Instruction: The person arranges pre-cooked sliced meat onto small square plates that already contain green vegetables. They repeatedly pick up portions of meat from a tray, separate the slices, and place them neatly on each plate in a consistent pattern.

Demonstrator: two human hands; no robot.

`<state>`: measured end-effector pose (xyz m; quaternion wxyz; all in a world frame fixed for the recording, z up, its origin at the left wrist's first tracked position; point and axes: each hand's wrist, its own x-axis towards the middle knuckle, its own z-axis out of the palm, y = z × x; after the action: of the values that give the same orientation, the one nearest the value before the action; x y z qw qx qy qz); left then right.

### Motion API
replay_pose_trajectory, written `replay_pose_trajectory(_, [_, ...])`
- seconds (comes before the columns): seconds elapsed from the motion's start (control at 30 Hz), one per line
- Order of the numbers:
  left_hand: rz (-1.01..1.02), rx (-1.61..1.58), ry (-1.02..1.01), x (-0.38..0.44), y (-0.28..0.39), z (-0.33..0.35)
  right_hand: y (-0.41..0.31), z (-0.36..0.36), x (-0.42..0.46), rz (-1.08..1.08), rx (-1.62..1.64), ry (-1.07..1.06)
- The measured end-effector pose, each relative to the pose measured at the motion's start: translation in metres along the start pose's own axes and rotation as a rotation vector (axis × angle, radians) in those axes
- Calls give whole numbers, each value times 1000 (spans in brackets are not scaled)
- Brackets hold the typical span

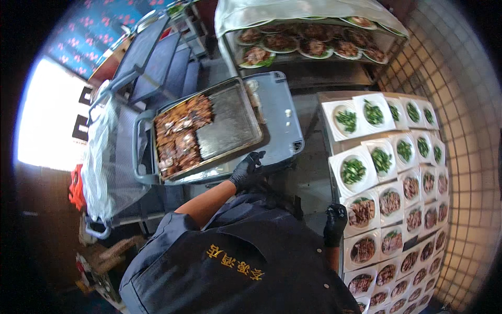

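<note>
My left hand (248, 169), in a black glove, is at the near edge of a grey cart top (279, 117). Its fingers point toward the corner of a metal baking tray (227, 135); contact is unclear. Browned slabs of roasted meat (182, 137) fill the tray's left part, and its right part shows bare metal. Beside the table on the right, my right hand (336, 219), also black-gloved, has curled fingers. Next to it are a white plate of sliced meat (361, 212) and a white plate of chopped greens (353, 171).
Rows of white square plates cover the right-hand table (328, 117). A shelf rack (231, 55) under a white cloth (306, 10) holds several plated meats. Left stands a plastic-covered cart (117, 188); blue bench seating (164, 66) lies behind. A tiled wall (466, 157) bounds the right.
</note>
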<state>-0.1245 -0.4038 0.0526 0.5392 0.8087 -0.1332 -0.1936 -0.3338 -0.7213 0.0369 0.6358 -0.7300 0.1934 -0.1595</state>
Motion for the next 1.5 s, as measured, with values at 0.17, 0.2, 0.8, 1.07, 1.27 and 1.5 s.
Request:
replay_pose_trajectory(0.17, [192, 523, 442, -14, -93, -98, -32, 57, 19, 129, 33, -119])
replay_pose_trajectory(0.2, [103, 453, 474, -16, -98, -120, -35, 70, 27, 132, 66, -138])
replay_pose_trajectory(0.8, [-257, 1148, 177, 133, -175, -296, -101, 253, 59, 306, -124, -281])
replay_pose_trajectory(1.07, [-150, 971, 27, 115, -139, -271, -92, 296, 102, 123, -191, -531])
replay_pose_trajectory(1.27, [-145, -14, 103, 110, -84, -210, -78, 341, 136, 524, 548, -519])
replay_pose_trajectory(1.5, [121, -114, 73, 68, 32, -154, -92, 350, 143, 624, 869, -482])
